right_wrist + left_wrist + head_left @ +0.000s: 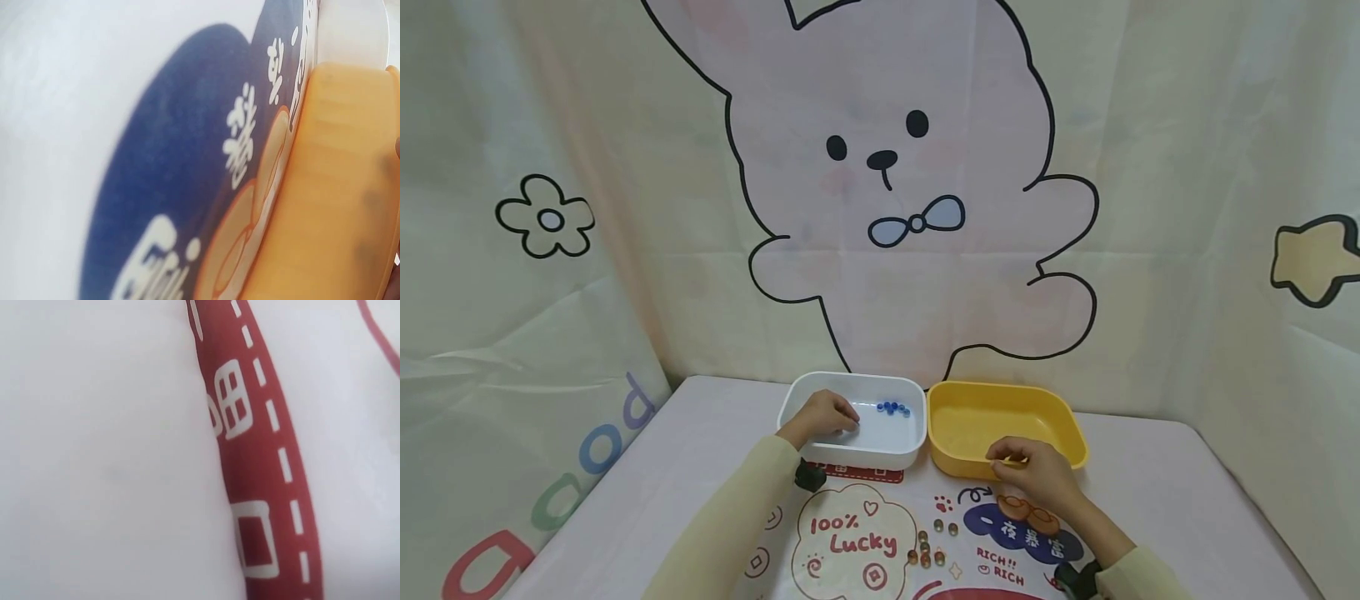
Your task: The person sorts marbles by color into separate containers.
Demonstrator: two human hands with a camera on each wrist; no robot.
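Observation:
My left hand (829, 414) reaches over the left part of the white tray (850, 457), its fingers bent downward. Its fingertips come close together near the tray floor; I cannot tell whether a bead is between them. Several small blue beads (891, 407) lie in a cluster on the tray floor, just right of those fingertips. At the front right of the yellow tray (958, 467), my right hand (1037, 468) holds the rim, with fingers over the inner side and thumb at the outside. The left wrist view shows no fingers, only the white tray's side and the printed mat.
Several amber-brown beads (925, 546) lie loose on the printed mat (850, 575), in front of where the trays meet. The trays stand side by side near the back of the white table (1165, 483). Behind it hangs a printed curtain (1150, 333).

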